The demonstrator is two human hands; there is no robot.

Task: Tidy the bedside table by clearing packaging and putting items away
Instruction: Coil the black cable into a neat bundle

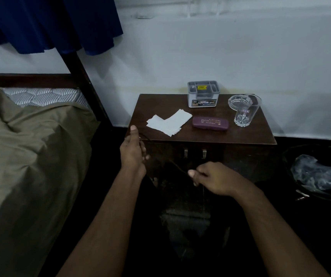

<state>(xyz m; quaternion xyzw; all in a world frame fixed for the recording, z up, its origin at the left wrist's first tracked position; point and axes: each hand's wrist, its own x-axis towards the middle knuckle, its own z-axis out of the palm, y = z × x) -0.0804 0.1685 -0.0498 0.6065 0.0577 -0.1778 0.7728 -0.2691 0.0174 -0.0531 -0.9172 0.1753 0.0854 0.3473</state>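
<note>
A dark wooden bedside table [246, 134] stands against the white wall. On it lie white paper napkins [169, 122], a maroon glasses case [210, 123], a grey organiser box [203, 94], a glass ashtray [235, 100] and a drinking glass [245, 113]. In front of the table, a thin dark cord [175, 166] runs between my hands. My left hand [133, 150] grips one end near the table's front left corner. My right hand [214, 177] pinches the cord lower down, below the drawer handles [195, 153].
A bed with an olive-brown cover [30, 156] fills the left side, a dark bedpost beside it. A blue curtain [50, 23] hangs at the top left. A dark bin with a clear plastic bag [316, 174] sits on the floor to the right.
</note>
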